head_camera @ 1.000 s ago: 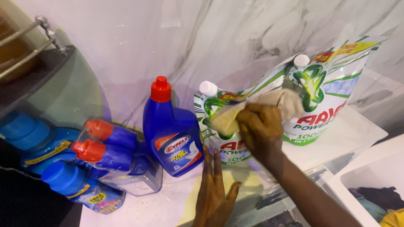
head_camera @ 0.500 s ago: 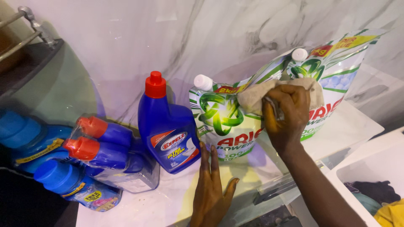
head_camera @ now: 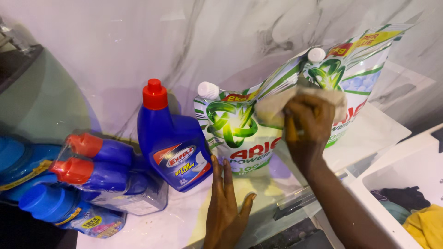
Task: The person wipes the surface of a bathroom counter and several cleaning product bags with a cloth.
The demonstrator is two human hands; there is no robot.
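My right hand (head_camera: 308, 123) grips a beige cloth (head_camera: 277, 105) and presses it against the front of the rear green-and-white detergent pouch (head_camera: 357, 74), which leans on the marble wall. A second, smaller pouch (head_camera: 235, 133) with a white cap stands in front of it. My left hand (head_camera: 226, 203) lies flat, fingers together, on the white marble shelf (head_camera: 369, 133) just in front of the smaller pouch. An upright blue bottle with a red cap (head_camera: 170, 138) stands to the left of that hand.
Two red-capped blue bottles in clear wrap (head_camera: 99, 173) lie at the left, beside blue-capped bottles (head_camera: 50, 205). A white bin (head_camera: 406, 193) holding dark and yellow cloth (head_camera: 427, 223) sits at the lower right, below the shelf edge. A glass panel (head_camera: 41, 106) stands at the far left.
My right hand has carried the cloth up and to the right, from the smaller pouch onto the rear pouch. My left hand has stayed flat on the shelf.
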